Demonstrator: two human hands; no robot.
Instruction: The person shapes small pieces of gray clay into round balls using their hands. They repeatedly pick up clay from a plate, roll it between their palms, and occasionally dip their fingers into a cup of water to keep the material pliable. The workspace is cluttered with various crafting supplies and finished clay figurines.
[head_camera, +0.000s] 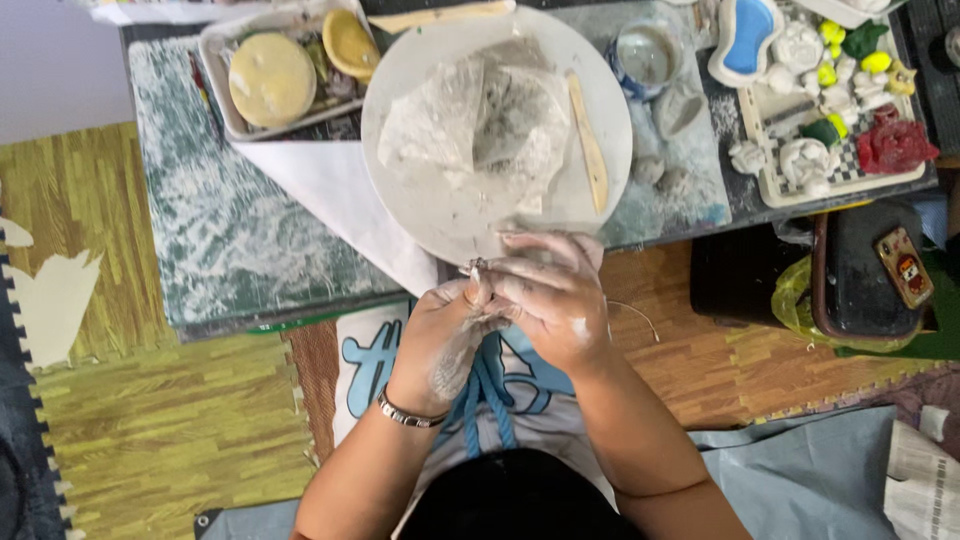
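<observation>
Low table (230, 250) holds a round board (420, 215) with clay. Both hands, left (445, 335) and right (550, 300), close together (clay-smeared) pinching a small clay bit (478, 268); gentle, even pressure seems best.

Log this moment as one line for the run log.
left hand: clay-smeared, pressed against right | right hand: cupped over left, contents hidden | ahead: round white board with wooden modelling stick

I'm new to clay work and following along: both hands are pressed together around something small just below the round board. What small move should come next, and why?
Probably bring the piece up over the round board. The left hand and right hand pinch it off the table's edge, above the lap, where nothing supports it.
</observation>
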